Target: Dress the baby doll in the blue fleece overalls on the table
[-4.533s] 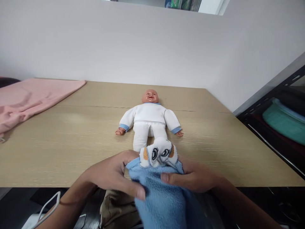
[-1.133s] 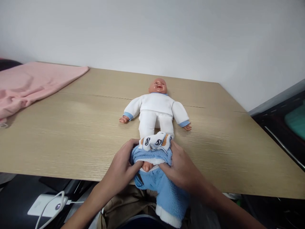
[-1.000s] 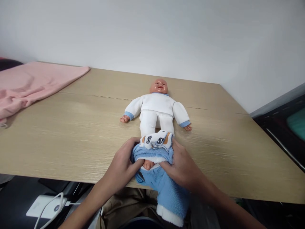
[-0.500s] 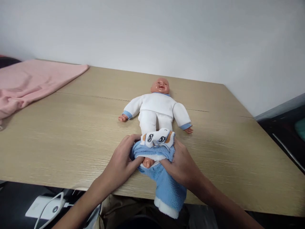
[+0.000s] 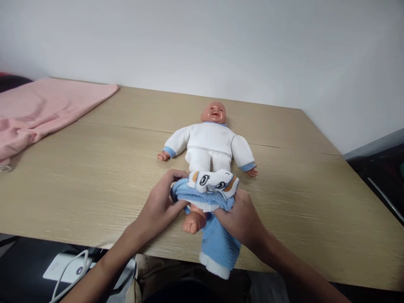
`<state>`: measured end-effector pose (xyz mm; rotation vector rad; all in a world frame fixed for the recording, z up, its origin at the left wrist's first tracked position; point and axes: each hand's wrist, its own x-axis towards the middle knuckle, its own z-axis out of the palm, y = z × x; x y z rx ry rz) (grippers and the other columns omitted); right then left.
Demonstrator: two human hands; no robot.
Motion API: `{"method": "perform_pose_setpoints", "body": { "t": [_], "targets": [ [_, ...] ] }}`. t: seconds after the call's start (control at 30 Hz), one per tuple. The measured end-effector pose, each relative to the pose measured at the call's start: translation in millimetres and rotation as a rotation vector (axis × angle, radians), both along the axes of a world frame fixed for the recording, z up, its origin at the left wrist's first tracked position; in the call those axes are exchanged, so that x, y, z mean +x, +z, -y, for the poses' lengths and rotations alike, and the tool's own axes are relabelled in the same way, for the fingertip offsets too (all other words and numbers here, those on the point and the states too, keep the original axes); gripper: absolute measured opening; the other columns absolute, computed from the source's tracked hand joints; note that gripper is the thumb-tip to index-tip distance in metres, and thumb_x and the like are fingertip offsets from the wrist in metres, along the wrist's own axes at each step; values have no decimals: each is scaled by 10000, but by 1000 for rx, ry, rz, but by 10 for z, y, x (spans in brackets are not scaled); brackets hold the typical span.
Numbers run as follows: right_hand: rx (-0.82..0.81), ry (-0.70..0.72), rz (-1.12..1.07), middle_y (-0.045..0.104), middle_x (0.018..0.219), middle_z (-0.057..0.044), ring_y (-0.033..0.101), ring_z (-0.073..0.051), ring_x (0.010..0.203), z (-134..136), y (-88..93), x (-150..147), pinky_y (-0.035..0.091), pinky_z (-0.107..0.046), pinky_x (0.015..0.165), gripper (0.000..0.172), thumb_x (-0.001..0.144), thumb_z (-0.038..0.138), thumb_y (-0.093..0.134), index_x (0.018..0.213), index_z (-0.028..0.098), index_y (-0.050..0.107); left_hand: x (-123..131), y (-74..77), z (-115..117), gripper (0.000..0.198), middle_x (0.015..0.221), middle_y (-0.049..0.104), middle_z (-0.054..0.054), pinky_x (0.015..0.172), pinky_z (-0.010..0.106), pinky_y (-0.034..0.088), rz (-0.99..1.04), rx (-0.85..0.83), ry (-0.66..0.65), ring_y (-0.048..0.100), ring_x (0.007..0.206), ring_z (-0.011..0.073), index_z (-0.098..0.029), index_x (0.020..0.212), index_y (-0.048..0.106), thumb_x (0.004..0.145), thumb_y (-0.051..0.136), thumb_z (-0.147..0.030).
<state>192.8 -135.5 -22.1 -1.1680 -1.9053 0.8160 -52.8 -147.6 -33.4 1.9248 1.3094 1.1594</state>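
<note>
A baby doll (image 5: pixel 210 136) in a white top with blue cuffs lies on its back on the table, its head toward the wall. Around its lower legs are bunched blue fleece trousers (image 5: pixel 205 195) with white trim and an embroidered animal face. My left hand (image 5: pixel 164 202) is closed on the left side of the bunched cloth, thumb toward me. Gripping the opposite side is my right hand (image 5: pixel 243 216). Between my hands one bare doll foot (image 5: pixel 194 221) pokes out of the cloth. A trouser leg (image 5: pixel 221 248) with a white cuff hangs over the table edge. The doll's other foot is hidden.
A pink cloth (image 5: pixel 47 105) is spread over the left part of the wooden table (image 5: pixel 110 181). Below the table's front edge at left lies a white device (image 5: pixel 65 267) with a white cable. A dark object (image 5: pixel 378 168) stands beyond the right edge, and a wall rises behind.
The trousers have been drawn further up the doll's legs, so the foot now sticks out well past the cloth. Both hands stay gripped on the bunched fabric.
</note>
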Motion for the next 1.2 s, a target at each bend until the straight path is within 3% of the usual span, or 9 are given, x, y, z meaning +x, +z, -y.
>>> {"method": "perform_pose_setpoints", "body": {
  "t": [0.13, 0.27, 0.33, 0.47, 0.57, 0.67, 0.87, 1.03, 1.2],
  "targets": [
    [48, 111, 21, 794, 1364, -121, 778, -311, 1264, -147, 49, 31, 600, -454, 1134, 431, 905, 193, 825, 1331, 224, 765, -84, 57, -168, 385, 1292, 753, 44, 1081, 355, 531, 36, -151, -119, 692, 1201, 237, -224, 1334, 669, 964, 650, -119],
    [44, 226, 23, 797, 1385, -119, 749, -324, 1321, -381, 48, 118, 564, -494, 1193, 508, 883, 190, 833, 1382, 203, 738, -162, 91, -394, 139, 1126, 773, 45, 964, 338, 560, 103, -293, -284, 701, 1060, 232, -190, 1136, 741, 1034, 695, -272],
    [-15, 265, 51, 815, 1343, -112, 768, -331, 1260, -493, 43, 187, 582, -514, 1160, 504, 881, 238, 850, 1369, 192, 735, -193, 82, -492, 184, 1099, 784, 54, 931, 345, 578, 151, -398, -379, 712, 1040, 243, -183, 1101, 758, 1018, 752, -347],
    [-150, 356, 70, 826, 1223, -85, 775, -319, 1129, -643, 67, 367, 630, -510, 1065, 411, 905, 372, 882, 1256, 197, 758, -262, 49, -595, 386, 1241, 797, 86, 1022, 420, 614, 222, -559, -485, 734, 1180, 300, -207, 1244, 769, 954, 859, -444],
    [-271, 437, -9, 802, 1274, -79, 752, -316, 1210, -680, 89, 513, 625, -485, 1099, 473, 920, 447, 910, 1295, 216, 736, -313, 32, -602, 384, 1229, 787, 104, 1035, 440, 615, 209, -560, -477, 725, 1190, 307, -204, 1213, 776, 1031, 765, -541],
    [-388, 471, -137, 783, 1262, -63, 752, -268, 1203, -685, 72, 618, 612, -433, 1112, 375, 1000, 449, 847, 1284, 234, 731, -324, 32, -596, 391, 1179, 765, 103, 1034, 424, 603, 177, -503, -421, 708, 1150, 281, -206, 1159, 774, 1117, 621, -564],
    [-586, 435, -425, 796, 1280, -39, 754, -227, 1215, -665, -8, 666, 608, -348, 1065, 468, 987, 542, 848, 1362, 283, 738, -371, 50, -685, 376, 1061, 731, 80, 918, 386, 613, 203, -453, -343, 679, 999, 243, -223, 1127, 747, 1080, 674, -589],
    [-740, 225, -519, 808, 1212, -40, 768, -193, 942, -666, -55, 739, 638, -275, 786, 685, 849, 586, 949, 1414, 281, 711, -564, 4, -862, 478, 852, 632, 4, 689, 294, 526, 223, -506, -415, 578, 747, 172, -237, 1021, 669, 1007, 737, -709],
    [-716, 261, -436, 777, 1145, -18, 720, -172, 919, -661, 21, 771, 603, -240, 751, 577, 852, 556, 965, 1296, 268, 737, -589, 65, -924, 387, 922, 704, 39, 829, 351, 568, 114, -506, -447, 643, 871, 207, -235, 1007, 667, 1104, 630, -608]
  ]
}}
